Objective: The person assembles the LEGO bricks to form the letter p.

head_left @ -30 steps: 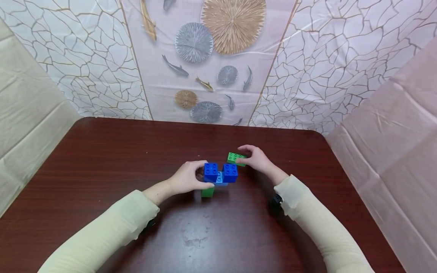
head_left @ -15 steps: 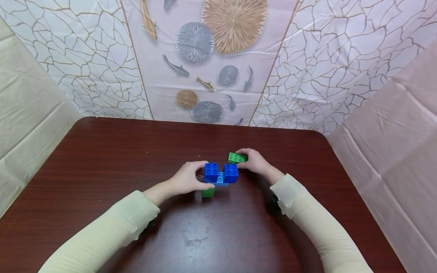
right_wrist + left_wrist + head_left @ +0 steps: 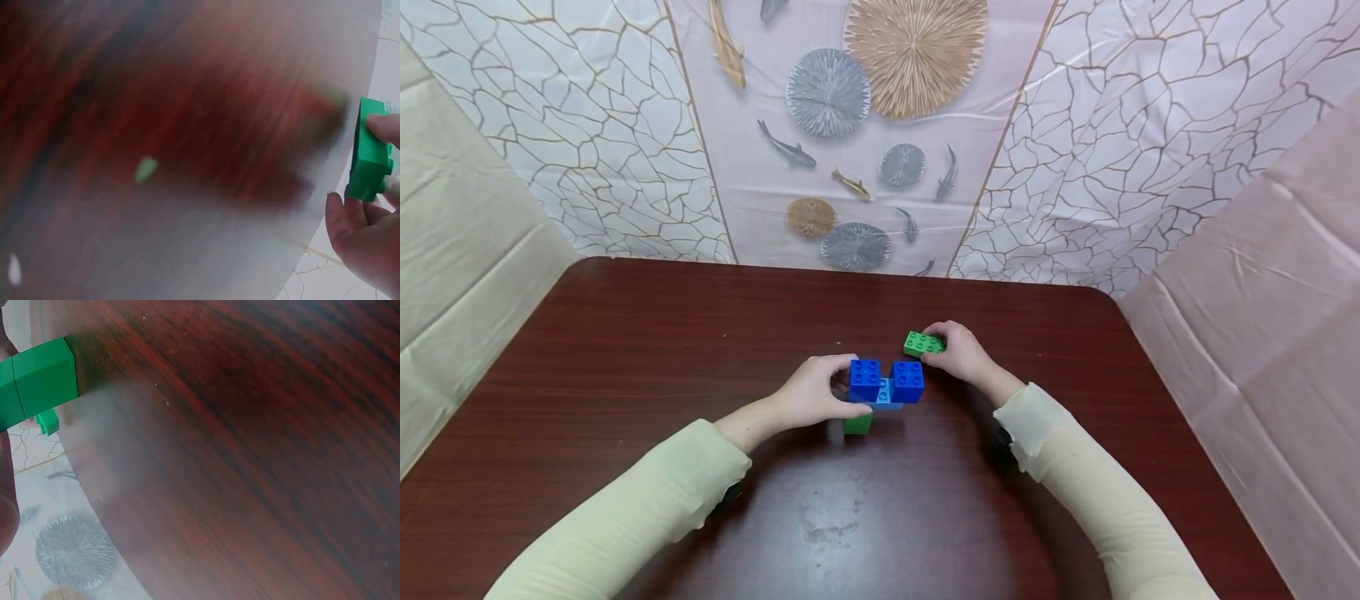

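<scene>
My left hand (image 3: 812,390) grips a small stack of toy building bricks in the head view. On top of it are two dark blue bricks (image 3: 865,379), side by side with a gap. Beneath them lies a light blue brick (image 3: 886,398), with a green brick (image 3: 857,423) lowest. The left wrist view shows two green blocks (image 3: 47,372) of this stack, end to end. To the stack's right and behind it, my right hand (image 3: 961,353) pinches a green eight-stud brick (image 3: 921,343). In the right wrist view that green brick (image 3: 369,156) appears raised above the tabletop, thumb and fingers around it.
Both hands work over a dark reddish-brown table (image 3: 715,517) with a glossy patch near its front. A patterned cloth backdrop (image 3: 857,208) hangs behind the far edge, and pale cloth panels (image 3: 1262,292) flank both sides.
My right hand has drawn in around the green eight-stud brick, and the brick has shifted slightly right and away. The left hand and its brick stack have stayed in place.
</scene>
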A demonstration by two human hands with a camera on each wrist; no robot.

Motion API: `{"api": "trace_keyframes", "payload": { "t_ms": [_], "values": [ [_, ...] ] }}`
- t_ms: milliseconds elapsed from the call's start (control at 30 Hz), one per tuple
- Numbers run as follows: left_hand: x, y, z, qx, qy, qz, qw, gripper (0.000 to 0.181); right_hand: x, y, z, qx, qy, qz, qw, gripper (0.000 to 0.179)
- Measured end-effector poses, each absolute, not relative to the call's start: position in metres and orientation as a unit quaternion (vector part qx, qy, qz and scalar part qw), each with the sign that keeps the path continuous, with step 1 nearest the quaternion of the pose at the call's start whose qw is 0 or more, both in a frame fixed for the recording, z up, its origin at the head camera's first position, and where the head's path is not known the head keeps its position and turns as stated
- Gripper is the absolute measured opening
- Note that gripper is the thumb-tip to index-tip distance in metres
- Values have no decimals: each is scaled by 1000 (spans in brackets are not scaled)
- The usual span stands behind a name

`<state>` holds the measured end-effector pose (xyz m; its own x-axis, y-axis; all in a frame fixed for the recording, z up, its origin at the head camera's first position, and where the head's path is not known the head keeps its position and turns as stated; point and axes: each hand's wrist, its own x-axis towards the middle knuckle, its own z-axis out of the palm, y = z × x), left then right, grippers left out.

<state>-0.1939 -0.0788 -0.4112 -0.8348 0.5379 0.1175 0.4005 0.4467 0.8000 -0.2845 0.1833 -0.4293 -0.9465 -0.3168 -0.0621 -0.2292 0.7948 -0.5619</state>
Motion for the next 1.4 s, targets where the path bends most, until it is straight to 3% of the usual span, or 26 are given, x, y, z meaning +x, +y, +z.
{"api": "trace_keyframes", "payload": {
  "t_ms": [800, 1400],
  "values": [
    [-192, -79, -410, 274, 845, 454, 74, 36, -273, 185, -403, -161, 920, -355, 25, 37],
    [-192, -79, -412, 273, 844, 456, 73, 36, -253, 180, -355, -186, 899, -395, 20, 38]
  ]
}}
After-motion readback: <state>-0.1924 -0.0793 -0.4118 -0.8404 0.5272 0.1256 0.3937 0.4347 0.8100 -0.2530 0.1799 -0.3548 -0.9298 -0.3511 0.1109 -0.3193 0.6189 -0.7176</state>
